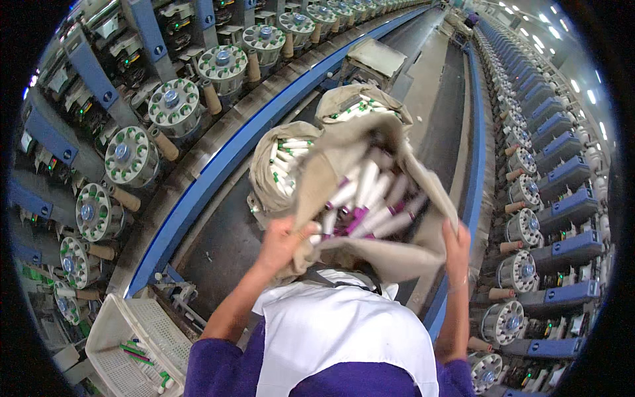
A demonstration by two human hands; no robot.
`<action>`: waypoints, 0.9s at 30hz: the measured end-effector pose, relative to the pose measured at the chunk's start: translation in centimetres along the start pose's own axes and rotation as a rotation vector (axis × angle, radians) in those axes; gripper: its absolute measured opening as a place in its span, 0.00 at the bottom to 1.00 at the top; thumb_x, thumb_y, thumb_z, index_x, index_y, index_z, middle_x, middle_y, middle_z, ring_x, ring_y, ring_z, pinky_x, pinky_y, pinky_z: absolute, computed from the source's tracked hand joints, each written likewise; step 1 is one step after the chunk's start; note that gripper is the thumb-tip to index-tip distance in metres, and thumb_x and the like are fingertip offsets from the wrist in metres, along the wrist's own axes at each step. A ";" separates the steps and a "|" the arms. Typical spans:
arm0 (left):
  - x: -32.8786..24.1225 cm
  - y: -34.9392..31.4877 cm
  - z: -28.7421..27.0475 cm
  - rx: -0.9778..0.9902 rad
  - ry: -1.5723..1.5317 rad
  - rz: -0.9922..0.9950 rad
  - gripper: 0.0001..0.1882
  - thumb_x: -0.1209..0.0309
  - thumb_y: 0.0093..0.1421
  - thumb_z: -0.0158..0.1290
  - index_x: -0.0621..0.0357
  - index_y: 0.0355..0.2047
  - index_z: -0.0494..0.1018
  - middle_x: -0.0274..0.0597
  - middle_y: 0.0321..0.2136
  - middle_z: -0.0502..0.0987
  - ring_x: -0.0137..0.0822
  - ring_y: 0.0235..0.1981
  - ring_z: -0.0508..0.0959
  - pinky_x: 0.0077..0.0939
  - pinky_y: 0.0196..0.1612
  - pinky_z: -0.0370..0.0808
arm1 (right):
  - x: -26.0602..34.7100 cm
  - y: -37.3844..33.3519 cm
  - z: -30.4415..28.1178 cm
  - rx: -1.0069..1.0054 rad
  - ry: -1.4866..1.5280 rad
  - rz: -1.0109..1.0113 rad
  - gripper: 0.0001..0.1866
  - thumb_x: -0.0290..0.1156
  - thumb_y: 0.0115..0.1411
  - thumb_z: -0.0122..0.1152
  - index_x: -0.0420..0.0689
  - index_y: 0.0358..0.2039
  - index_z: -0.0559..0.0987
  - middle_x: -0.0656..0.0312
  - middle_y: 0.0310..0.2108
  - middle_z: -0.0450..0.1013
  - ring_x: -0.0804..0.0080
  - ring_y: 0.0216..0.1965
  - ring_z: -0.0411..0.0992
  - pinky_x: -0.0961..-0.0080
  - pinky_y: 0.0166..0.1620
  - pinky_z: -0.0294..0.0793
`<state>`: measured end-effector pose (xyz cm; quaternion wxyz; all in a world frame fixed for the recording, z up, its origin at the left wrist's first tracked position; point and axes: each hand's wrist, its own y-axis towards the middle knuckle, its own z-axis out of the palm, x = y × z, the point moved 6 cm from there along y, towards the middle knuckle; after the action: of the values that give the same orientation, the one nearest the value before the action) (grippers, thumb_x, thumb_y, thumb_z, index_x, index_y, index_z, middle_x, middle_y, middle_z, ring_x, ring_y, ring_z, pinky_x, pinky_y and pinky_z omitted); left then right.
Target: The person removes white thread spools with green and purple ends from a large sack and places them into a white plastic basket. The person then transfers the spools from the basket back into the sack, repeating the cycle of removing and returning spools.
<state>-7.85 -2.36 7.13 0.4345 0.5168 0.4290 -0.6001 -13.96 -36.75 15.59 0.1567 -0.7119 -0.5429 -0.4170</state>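
I hold a beige cloth sack (331, 165) up in front of me, its mouth tipped toward me. Several white bobbins with purple ends (370, 205) lie inside it. My left hand (281, 241) grips the sack's near left edge. My right hand (456, 248) grips its right edge. Behind it stand two more beige sacks (278, 169), (360, 102) filled with white bobbins with green ends.
Long rows of spinning machines with round grey spindle holders run on the left (175, 106) and right (526, 228). A blue rail (218, 165) edges the left machine. A white plastic crate (135, 344) with a few bobbins sits at lower left. A cart (374, 59) stands farther down the aisle.
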 end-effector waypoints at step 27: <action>22.5 38.9 2.2 -0.962 1.102 -0.599 0.18 0.68 0.57 0.50 0.65 0.46 0.70 0.58 0.45 0.72 0.54 0.47 0.71 0.43 0.50 0.66 | -42.1 51.5 22.2 1.052 -0.174 -0.182 0.20 0.48 0.62 0.48 0.46 0.46 0.73 0.53 0.41 0.75 0.54 0.41 0.74 0.60 0.43 0.72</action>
<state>27.14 -16.08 -17.59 0.1550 0.3575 0.9157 -0.0977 39.32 -67.36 -18.19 0.4099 -0.5192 -0.7488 -0.0403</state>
